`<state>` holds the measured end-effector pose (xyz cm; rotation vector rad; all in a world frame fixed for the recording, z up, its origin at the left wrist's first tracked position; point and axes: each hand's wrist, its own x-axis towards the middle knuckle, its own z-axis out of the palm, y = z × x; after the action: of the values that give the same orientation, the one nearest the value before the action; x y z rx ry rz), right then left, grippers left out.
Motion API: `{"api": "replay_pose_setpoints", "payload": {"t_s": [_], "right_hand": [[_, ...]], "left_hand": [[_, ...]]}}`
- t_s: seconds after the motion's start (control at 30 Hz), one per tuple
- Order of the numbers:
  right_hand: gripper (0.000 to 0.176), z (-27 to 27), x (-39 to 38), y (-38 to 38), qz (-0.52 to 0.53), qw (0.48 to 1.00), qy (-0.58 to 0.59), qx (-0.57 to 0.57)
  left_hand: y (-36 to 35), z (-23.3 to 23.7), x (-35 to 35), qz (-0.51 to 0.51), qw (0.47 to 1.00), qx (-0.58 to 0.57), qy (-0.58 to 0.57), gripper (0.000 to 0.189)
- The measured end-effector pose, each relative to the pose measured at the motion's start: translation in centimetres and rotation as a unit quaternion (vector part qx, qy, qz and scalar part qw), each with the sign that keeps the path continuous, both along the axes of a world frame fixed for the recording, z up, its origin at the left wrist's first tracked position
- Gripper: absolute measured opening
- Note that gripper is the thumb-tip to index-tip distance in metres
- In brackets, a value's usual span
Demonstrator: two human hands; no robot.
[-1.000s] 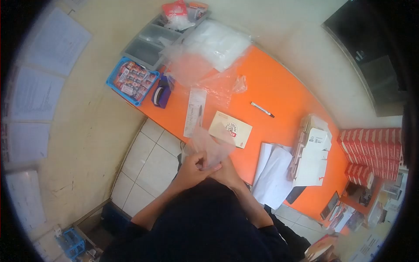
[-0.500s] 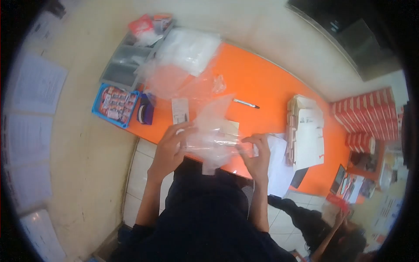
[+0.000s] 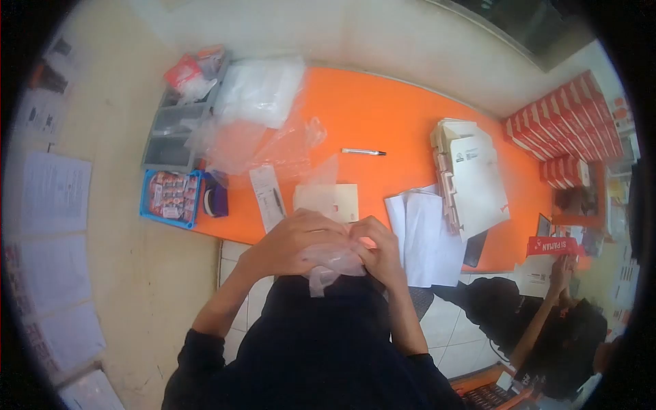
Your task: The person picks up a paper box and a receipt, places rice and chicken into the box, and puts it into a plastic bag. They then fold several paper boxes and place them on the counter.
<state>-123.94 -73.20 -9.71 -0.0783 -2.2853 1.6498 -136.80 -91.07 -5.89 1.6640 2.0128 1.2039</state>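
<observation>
Holding a thin, see-through plastic bag [image 3: 333,260] with both hands, at the near edge of the orange table [image 3: 403,119]. Curling the left hand [image 3: 290,240] round the soft, wrinkled film, with bent fingers lying over it. Pinching the same film narrowly with the right hand [image 3: 381,254], with thumb and fingertips near each other. Not being able to tell the exact place of each fingertip, because of the folds. Letting a crumpled end of the bag hang below the hands, and a smoother, pointed part stand above, over a pale, flat box [image 3: 345,199]. Having just left of this box a long white paper slip [image 3: 264,195] with a dark pen [image 3: 277,199] on it, and farther away a slim marker [image 3: 363,152]. Facing, to the left, a purple tape holder [image 3: 217,198], a blue plastic basket [image 3: 145,195] of small printed packets [image 3: 171,195], and a grey tray [image 3: 167,154] with square compartments. Finding beside the tray a flat, milky pile of plastic [image 3: 263,92] and some loose, creased clear sheets [image 3: 236,147]. Having to the right large white papers [image 3: 424,239] with curved folds, a stack of pale, thin cartons [image 3: 476,174], and neat rows of red-and-white boxes [image 3: 564,123]. Seeing, well apart at the far right, another person's hand [image 3: 562,273] on a red carton [image 3: 551,247].
</observation>
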Motion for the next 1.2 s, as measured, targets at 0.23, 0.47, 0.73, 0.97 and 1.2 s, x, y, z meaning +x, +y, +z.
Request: {"api": "replay_pose_setpoints", "payload": {"t_s": [0.23,0.47,0.73,0.97,1.2], "right_hand": [[0.006,-0.5,3.5,4.7,-0.134,0.991,-0.018,0.009],[0.011,-2.0,3.2,4.4,-0.269,0.944,0.031,-0.186],[0.023,-2.9,1.0,5.4,-0.184,0.980,-0.045,-0.062],[0.101,-14.2,-8.4,2.5,0.238,0.948,-0.136,0.164],[0.097,-18.9,-10.4,1.5,0.203,0.891,-0.130,0.385]], "left_hand": [[-4.6,-2.0,-2.0,0.032,0.991,-0.087,0.097,0.017],[-3.8,-3.1,-0.1,0.381,0.887,0.139,-0.221,0.015],[-10.2,-3.0,0.4,0.448,0.871,-0.099,0.174,0.022],[-13.0,-5.2,2.3,0.500,0.860,-0.039,-0.099,0.016],[-12.6,-4.1,3.5,0.552,0.594,0.301,-0.501,0.026]]}}
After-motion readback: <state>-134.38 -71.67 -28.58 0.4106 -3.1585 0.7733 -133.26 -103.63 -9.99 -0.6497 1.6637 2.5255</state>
